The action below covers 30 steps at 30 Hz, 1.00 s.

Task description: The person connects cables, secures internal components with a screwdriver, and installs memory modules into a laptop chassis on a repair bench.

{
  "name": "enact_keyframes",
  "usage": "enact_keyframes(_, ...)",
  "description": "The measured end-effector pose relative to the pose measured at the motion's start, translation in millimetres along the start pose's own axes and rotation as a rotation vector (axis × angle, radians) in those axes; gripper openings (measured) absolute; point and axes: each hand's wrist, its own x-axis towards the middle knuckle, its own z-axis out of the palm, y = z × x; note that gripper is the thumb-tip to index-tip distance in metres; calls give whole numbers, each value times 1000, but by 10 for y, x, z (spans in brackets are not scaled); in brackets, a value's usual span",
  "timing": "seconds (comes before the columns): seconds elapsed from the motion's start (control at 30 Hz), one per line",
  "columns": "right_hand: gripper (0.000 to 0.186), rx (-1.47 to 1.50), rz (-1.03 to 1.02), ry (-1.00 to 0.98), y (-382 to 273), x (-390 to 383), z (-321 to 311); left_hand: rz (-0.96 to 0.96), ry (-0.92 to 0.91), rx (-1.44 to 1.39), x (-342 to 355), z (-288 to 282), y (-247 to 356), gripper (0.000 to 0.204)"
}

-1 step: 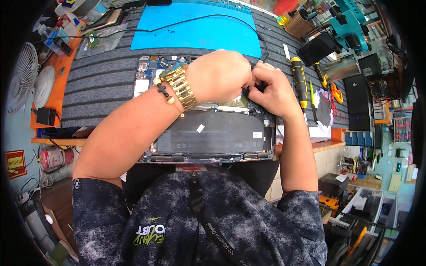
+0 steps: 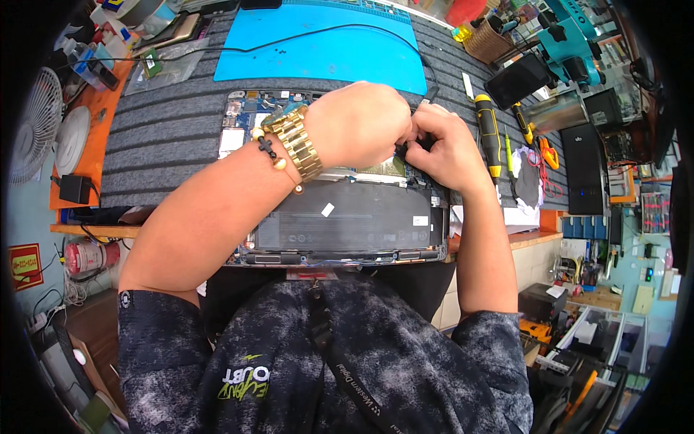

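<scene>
An opened laptop (image 2: 238,108) lies before me with its blue circuit board and large black battery (image 2: 340,217) exposed. My left hand (image 2: 361,123), with a gold watch and a beaded bracelet at the wrist, is curled closed over the upper right part of the board. Close against it, my right hand (image 2: 450,148) is bent with thumb and fingers drawn together at the laptop's right edge. The fingertips of both hands meet over a small dark spot there. What they grip, if anything, is hidden by the knuckles.
Beyond the laptop lies a blue work mat (image 2: 318,43) crossed by a black cable. A yellow-black screwdriver (image 2: 488,137), a green pen-like tool (image 2: 508,152) and orange-handled cutters (image 2: 549,153) lie on the right. A teal microscope (image 2: 567,43) stands at the far right; a fan (image 2: 35,130) is at left.
</scene>
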Motion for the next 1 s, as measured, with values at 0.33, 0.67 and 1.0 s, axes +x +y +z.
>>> enact_keyframes(0.33,15,-39,-61,43,6,46,-5,-11,3,0,31,-3,-38,12)
enact_keyframes(0.67,12,95,4,6,27,16,-87,-23,-34,50,45,-4,-45,10)
enact_keyframes(1.0,12,69,17,-2,-12,40,-94,-33,-20,83,35,11,-26,9)
